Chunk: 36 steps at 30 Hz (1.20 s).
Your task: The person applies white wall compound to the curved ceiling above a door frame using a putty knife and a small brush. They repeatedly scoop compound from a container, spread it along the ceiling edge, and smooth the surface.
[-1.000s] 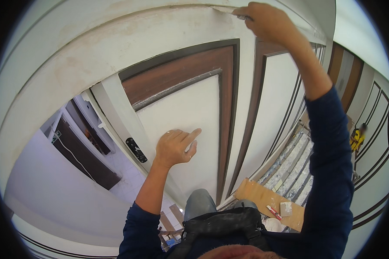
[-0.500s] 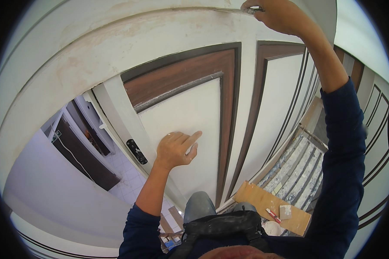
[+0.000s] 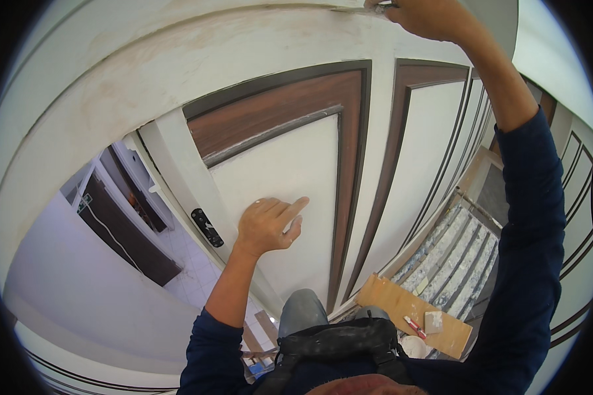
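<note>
Black waist bag (image 3: 339, 336) nearest; beyond it the left hand (image 3: 267, 224) is raised before the white door panel (image 3: 290, 158), thumb and forefinger spread apart, other fingers curled, contact with the panel impossible to tell. Right hand (image 3: 428, 16), partly cut off by the upper edge, pinches a scraper (image 3: 352, 10) whose blade lies along the pale wall (image 3: 211, 56) above the door. Farther down, a red cutter (image 3: 414, 326) rests on a wooden board (image 3: 383, 297).

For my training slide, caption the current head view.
Right hand holding a thin-bladed tool at the off-white wall; left hand before a brown-framed white panel.
</note>
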Each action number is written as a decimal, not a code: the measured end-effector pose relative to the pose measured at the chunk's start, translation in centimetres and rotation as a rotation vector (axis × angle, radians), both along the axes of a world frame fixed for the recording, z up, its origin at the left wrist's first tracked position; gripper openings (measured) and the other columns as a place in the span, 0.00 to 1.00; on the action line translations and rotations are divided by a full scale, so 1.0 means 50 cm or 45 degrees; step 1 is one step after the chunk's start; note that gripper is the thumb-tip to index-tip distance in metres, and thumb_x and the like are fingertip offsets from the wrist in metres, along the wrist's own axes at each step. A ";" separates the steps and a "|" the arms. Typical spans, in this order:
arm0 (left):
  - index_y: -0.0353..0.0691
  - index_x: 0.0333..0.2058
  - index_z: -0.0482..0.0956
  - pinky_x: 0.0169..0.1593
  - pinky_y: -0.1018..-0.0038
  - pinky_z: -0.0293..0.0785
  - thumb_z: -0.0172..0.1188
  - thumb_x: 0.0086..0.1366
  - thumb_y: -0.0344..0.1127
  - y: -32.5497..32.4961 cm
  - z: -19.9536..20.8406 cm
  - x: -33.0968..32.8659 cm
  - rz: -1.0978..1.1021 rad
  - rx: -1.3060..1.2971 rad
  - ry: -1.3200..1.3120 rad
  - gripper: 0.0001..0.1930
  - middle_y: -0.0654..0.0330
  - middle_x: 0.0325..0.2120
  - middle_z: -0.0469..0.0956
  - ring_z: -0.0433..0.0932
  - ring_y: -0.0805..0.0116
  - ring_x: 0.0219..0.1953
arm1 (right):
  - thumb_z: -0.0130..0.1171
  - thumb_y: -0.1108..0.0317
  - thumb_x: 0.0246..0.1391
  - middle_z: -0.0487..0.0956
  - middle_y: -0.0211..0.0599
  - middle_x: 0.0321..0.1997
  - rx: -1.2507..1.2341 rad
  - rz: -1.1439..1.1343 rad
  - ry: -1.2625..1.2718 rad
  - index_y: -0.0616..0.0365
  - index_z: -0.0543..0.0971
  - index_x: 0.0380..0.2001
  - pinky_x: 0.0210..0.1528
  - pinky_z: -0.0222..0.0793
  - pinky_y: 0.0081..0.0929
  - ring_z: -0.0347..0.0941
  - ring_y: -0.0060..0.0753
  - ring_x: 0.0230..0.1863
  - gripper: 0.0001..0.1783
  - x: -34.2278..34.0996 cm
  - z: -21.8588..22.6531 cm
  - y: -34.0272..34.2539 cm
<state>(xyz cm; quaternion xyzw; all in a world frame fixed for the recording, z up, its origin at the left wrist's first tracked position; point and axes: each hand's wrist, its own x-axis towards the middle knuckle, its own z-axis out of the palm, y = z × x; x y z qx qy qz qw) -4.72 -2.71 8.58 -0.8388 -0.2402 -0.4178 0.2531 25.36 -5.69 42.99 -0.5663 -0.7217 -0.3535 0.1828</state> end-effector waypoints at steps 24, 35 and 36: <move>0.49 0.47 0.88 0.32 0.72 0.74 0.66 0.51 0.34 0.001 -0.003 0.000 0.021 -0.006 -0.010 0.21 0.67 0.22 0.80 0.78 0.69 0.25 | 0.57 0.68 0.65 0.82 0.39 0.41 0.476 0.160 0.013 0.46 0.82 0.57 0.49 0.76 0.38 0.80 0.44 0.41 0.19 0.012 -0.144 0.059; 0.48 0.47 0.87 0.33 0.73 0.75 0.67 0.53 0.33 -0.006 0.001 0.005 0.040 0.019 -0.003 0.20 0.68 0.20 0.78 0.77 0.71 0.25 | 0.52 0.70 0.64 0.83 0.52 0.45 0.204 0.317 0.023 0.56 0.83 0.53 0.53 0.75 0.45 0.80 0.54 0.47 0.18 -0.015 -0.067 0.001; 0.48 0.47 0.87 0.33 0.73 0.75 0.67 0.53 0.33 -0.005 0.002 0.005 0.037 0.018 -0.006 0.20 0.68 0.20 0.78 0.77 0.71 0.25 | 0.50 0.70 0.64 0.83 0.56 0.45 0.066 0.299 0.095 0.59 0.83 0.53 0.54 0.74 0.48 0.79 0.58 0.49 0.18 -0.032 -0.057 -0.022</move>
